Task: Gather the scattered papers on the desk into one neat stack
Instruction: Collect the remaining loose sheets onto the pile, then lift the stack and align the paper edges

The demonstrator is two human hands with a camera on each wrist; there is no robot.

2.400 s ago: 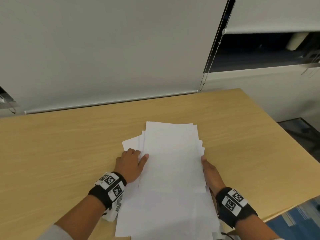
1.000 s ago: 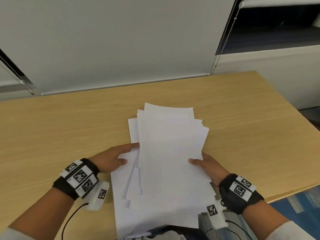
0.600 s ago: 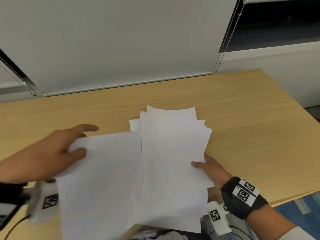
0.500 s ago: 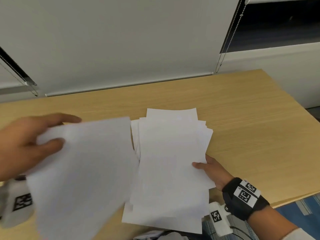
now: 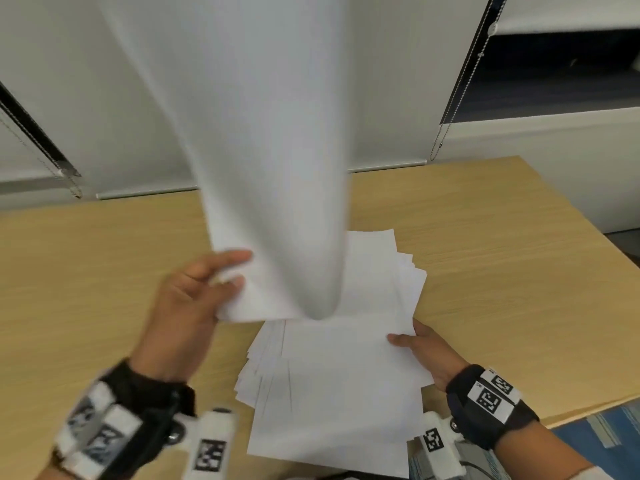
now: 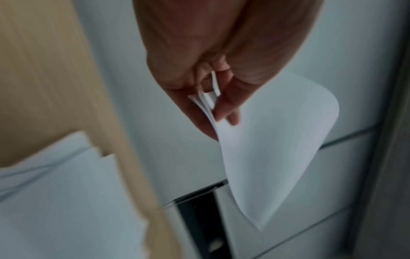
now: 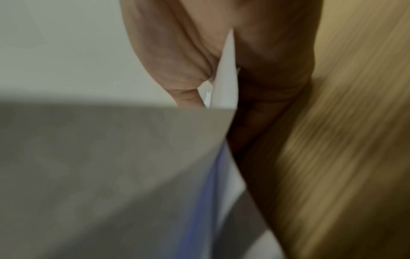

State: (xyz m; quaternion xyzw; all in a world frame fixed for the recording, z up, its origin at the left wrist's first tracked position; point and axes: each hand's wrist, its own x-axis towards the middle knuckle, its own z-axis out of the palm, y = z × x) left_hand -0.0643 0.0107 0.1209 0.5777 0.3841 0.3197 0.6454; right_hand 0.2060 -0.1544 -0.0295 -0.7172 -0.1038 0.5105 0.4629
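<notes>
Nearest to us, our wrists wear black bands with black-and-white marker tags. Our right hand (image 5: 427, 351) sits at the right edge of the pile of papers (image 5: 339, 386), thumb on top of the upper sheets and fingers out of sight beneath them; in the right wrist view the paper edge runs into the fold between thumb and palm, so this grip is closed on the pile's edge. The pile lies on the table (image 5: 86, 271) just in front of us, its near end reaching the table's front edge. It is not squared: sheet corners fan out along the left side and at the far right.

A little further out, our left hand (image 5: 187, 306) is raised above the table, left of the pile. Its grip pinches a few lifted sheets (image 5: 277, 168) by a lower corner, thumb on one face and fingertips (image 5: 239, 256) on the other; the left wrist view shows several paper edges caught between thumb and fingers. These sheets curl upward and toward the camera, blurred, hiding the middle of the scene and the far end of the pile.

Beyond the table's far edge hangs a pale roller blind (image 5: 86, 81), and to the right a beaded cord (image 5: 457, 95) dangles beside a dark window opening (image 5: 561, 71).
</notes>
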